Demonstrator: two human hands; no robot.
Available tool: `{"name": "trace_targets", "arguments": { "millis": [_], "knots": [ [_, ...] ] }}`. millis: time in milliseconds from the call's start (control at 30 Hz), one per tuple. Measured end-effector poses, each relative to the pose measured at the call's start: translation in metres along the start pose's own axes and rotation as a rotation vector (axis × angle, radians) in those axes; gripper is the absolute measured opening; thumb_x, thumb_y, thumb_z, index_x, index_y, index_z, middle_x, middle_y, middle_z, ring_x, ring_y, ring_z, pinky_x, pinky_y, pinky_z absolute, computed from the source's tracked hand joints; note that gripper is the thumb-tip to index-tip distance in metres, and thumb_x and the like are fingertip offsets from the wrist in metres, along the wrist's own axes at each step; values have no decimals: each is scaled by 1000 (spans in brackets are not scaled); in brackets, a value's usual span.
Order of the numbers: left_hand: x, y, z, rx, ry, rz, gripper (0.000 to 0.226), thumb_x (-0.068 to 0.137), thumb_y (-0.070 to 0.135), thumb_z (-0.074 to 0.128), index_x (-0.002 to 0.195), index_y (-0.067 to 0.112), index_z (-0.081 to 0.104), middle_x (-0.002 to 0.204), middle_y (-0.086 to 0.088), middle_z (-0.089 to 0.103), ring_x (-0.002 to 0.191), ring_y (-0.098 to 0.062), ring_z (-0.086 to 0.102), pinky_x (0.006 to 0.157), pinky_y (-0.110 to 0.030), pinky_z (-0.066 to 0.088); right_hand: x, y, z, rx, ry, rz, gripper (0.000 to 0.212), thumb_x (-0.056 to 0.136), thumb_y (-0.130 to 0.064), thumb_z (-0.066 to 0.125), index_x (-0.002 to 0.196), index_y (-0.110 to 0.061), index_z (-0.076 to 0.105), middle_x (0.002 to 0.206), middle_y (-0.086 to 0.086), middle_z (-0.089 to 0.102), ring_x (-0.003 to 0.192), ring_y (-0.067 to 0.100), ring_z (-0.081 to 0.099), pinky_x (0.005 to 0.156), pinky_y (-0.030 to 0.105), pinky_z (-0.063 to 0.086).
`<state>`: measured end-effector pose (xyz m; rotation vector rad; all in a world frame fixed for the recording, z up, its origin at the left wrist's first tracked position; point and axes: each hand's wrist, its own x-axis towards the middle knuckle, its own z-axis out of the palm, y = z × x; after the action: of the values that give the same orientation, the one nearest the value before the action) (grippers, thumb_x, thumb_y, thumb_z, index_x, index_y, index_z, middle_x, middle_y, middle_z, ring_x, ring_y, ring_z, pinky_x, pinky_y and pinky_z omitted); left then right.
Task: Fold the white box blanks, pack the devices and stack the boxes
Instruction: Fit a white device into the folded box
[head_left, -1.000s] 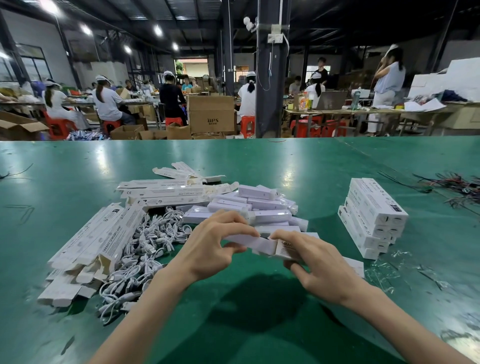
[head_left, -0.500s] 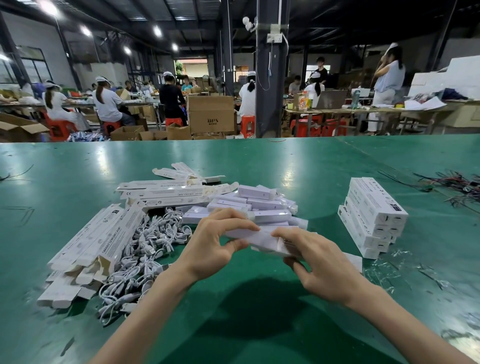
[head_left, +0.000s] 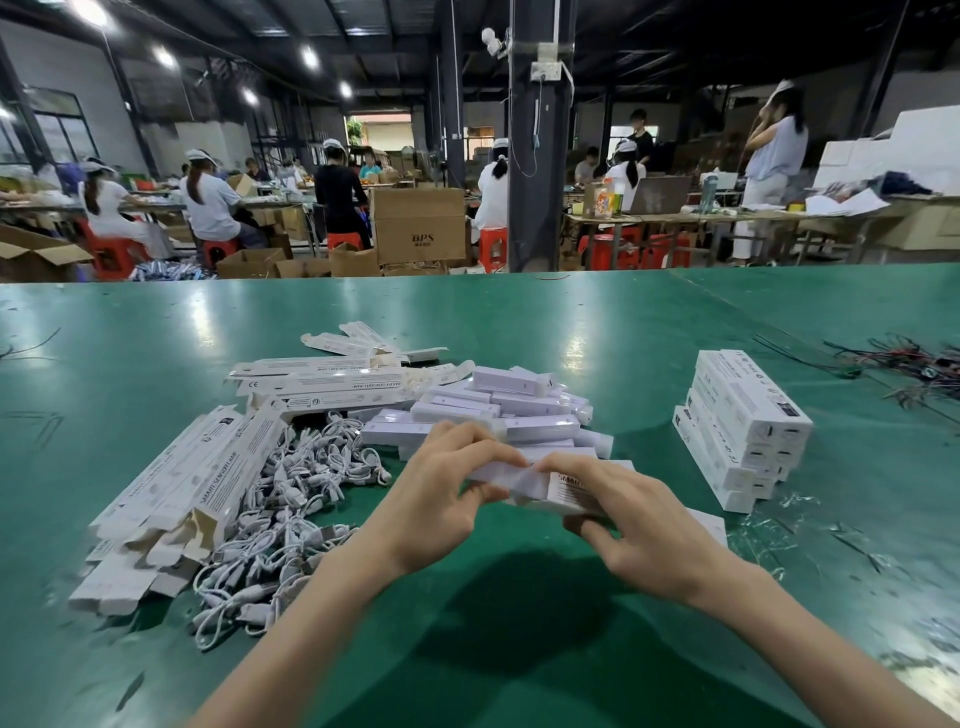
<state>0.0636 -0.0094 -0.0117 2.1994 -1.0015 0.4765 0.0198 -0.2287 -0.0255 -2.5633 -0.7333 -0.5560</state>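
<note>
White box (head_left: 540, 486) gripped by left hand (head_left: 441, 499), right hand (head_left: 644, 525).

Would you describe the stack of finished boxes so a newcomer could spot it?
On the green table, look right of the loose pile of white devices. The stack of finished boxes stands apart: closed boxes in neat layers, unlike the flat blanks.

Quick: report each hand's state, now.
Left hand: fingers curled round the white box, left end.
Right hand: gripping the same box, right end.
</note>
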Motion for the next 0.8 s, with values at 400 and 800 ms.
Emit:
{"name": "trace_targets", "arguments": {
  "millis": [400,800],
  "knots": [
    [2,14,9,-283,413,-214,37,85,6,71,108,26,52,103,-1,59,95,-9,59,88,-19,47,0,-6,0,-52,113,115,62,83,-8,64,139,-21,39,105,1,63,81,18,49,69,33,37],
    [-10,36,35,-170,325,-92,26,84,21,66,109,25,60,96,20,70,100,1,60,92,-22,37,2,-11,6,-22,161,81,62,82,-8,70,136,-17,41,101,6,66,87,30,59,70,42,50]
  ]
}}
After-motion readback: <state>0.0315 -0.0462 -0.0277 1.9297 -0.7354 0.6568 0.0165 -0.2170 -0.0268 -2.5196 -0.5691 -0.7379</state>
